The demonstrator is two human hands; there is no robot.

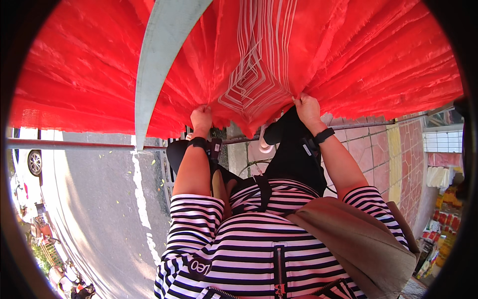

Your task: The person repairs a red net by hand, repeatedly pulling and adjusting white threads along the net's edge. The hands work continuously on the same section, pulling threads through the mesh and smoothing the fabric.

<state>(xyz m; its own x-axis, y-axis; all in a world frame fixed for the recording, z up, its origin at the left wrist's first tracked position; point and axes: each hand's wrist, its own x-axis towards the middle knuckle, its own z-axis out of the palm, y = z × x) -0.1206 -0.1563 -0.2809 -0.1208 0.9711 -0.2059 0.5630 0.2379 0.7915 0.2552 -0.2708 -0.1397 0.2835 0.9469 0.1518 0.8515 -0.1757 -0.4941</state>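
A large red cloth (318,55) with a frayed lower edge spreads across the upper part of the view. White lines forming a nested angular pattern (247,84) run down its middle. My left hand (201,118) is closed on the cloth's near edge, left of the pattern. On the right, the fingers of my right hand (307,108) pinch the same edge. Between the two hands the cloth sags to a point, and folds fan outward from each grip. A pale grey curved strip (162,55) rises in front of the cloth at the upper left.
A thin horizontal rail (79,144) passes below the cloth. To the left lies a grey road (104,184) with a white line, a parked car (35,162) and several bikes. Pink paving (371,149) with a yellow strip is on the right, beside stacked goods (443,219).
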